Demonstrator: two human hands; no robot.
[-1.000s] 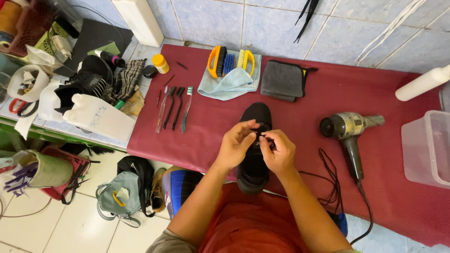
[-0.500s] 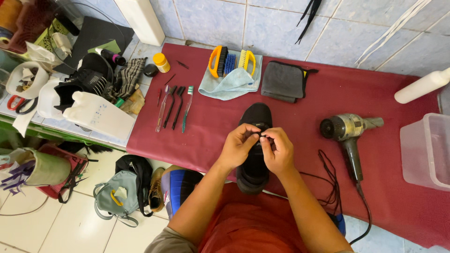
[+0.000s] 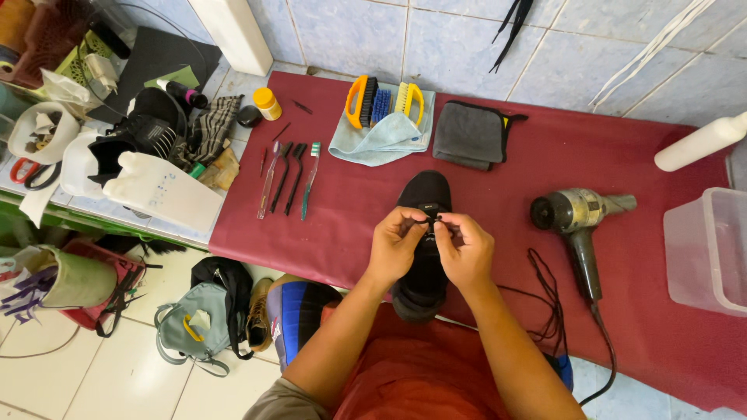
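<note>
— Where's the black fabric shoe (image 3: 424, 233)?

— On the red-covered counter (image 3: 498, 194), toe pointing away, heel at the near edge.

— And the hands?

— The left hand (image 3: 395, 247) and right hand (image 3: 465, 250) meet over its middle, fingers pinched shut on a thin black lace (image 3: 433, 220).

— What's nearby?

— A grey hair dryer (image 3: 580, 222) lies to the right; toothbrushes (image 3: 286, 177) lie to the left.

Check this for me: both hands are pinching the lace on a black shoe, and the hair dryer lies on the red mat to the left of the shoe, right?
Not quite. In the head view the hair dryer lies to the right of the black shoe, not the left. The left hand and right hand do pinch its lace on the red mat.
</note>
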